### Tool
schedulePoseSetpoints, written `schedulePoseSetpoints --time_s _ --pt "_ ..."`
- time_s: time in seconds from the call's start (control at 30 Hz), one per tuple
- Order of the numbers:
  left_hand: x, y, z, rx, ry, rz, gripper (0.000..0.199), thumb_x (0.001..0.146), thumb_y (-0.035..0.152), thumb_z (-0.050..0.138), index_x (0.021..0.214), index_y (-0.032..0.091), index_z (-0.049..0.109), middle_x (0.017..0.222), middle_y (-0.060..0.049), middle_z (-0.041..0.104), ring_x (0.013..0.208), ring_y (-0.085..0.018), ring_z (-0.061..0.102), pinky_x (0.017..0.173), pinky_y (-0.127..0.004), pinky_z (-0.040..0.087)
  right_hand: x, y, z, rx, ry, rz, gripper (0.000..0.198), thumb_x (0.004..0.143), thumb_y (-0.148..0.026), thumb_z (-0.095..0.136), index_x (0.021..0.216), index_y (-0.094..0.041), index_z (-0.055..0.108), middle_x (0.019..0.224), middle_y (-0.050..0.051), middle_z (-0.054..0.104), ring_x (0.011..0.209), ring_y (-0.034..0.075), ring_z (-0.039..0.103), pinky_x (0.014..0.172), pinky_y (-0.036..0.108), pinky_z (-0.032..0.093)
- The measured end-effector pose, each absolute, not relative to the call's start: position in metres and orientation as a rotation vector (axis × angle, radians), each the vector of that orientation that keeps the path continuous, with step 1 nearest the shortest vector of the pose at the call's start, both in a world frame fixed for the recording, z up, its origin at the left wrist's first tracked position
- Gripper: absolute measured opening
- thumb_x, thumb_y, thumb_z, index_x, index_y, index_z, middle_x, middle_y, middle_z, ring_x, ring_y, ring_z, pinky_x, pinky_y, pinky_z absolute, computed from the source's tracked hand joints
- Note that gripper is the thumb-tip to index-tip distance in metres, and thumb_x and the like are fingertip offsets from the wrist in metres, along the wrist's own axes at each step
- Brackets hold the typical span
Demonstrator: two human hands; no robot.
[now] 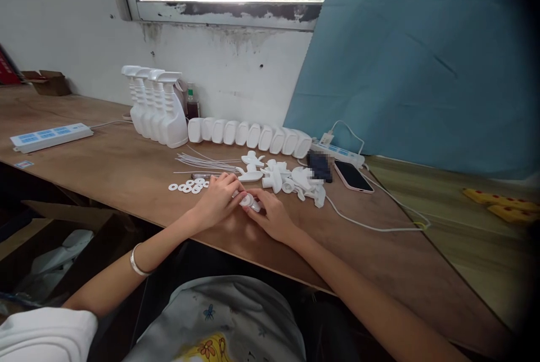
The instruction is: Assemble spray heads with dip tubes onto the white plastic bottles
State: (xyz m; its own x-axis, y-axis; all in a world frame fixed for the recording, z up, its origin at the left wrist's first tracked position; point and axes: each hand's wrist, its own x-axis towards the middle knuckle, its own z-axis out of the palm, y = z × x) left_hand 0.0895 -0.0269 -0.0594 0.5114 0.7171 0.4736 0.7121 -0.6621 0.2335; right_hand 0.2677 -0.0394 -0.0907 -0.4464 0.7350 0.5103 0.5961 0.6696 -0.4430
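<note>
the right hand [274,217] held a small white part [248,200] over the brown table [143,179]. the left hand [216,202] curled against the part, but i couldn't tell if its fingers gripped.

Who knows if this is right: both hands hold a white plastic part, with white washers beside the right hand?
No: the head view shows white washers beside the left hand, which, with the right hand, holds a white plastic part.
</note>
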Motion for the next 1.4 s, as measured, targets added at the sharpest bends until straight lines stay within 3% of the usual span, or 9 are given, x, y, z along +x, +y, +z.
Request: schedulePoseSetpoints --time_s 0.63,0.9,1.07,1.4 --pt "0.086 -0.025 -0.064 2.597 1.162 1.091 0.026 0.084 0.04 0.051 0.074 0.017 0.06 0.083 -0.003 0.057 0.083 -0.018 0.05 0.075 -0.032 0.033 0.265 -0.042 -0.087 -0.962 -2.18 0.407 0.022 0.081 -0.022 0.056 0.103 -0.022 0.052 0.098 0.002 0.062 0.084 0.017 0.058 0.075 0.03 0.045" --pt "0.062 -0.015 -0.051 2.689 0.798 0.658 0.024 0.077 0.042 0.059 0.081 0.018 0.061 0.105 -0.004 0.055 0.091 -0.018 0.054 0.083 -0.03 0.037 0.269 -0.04 -0.093 -0.886 -2.126 0.401 0.022 0.088 -0.022 0.044 0.11 -0.021 0.039 0.102 0.006 0.061 0.087 0.015 0.062 0.076 0.03 0.049" --pt "0.062 -0.012 -0.056 2.668 0.796 0.643 0.024 0.082 0.04 0.052 0.081 0.018 0.06 0.093 -0.003 0.058 0.079 -0.014 0.056 0.072 -0.024 0.041 0.271 -0.04 -0.093 -0.819 -2.194 0.317 0.018 0.086 -0.021 0.048 0.103 -0.022 0.046 0.094 0.003 0.063 0.084 0.015 0.062 0.077 0.03 0.049" --pt "0.065 -0.016 -0.053 2.735 0.701 0.734 0.029 0.077 0.045 0.059 0.077 0.016 0.061 0.077 -0.003 0.058 0.074 -0.014 0.053 0.068 -0.023 0.039 0.272 -0.041 -0.092 -0.771 -2.278 0.057 0.012 0.081 -0.03 0.056 0.089 -0.021 0.056 0.083 0.003 0.067 0.073 0.017 0.06 0.069 0.03 0.044"
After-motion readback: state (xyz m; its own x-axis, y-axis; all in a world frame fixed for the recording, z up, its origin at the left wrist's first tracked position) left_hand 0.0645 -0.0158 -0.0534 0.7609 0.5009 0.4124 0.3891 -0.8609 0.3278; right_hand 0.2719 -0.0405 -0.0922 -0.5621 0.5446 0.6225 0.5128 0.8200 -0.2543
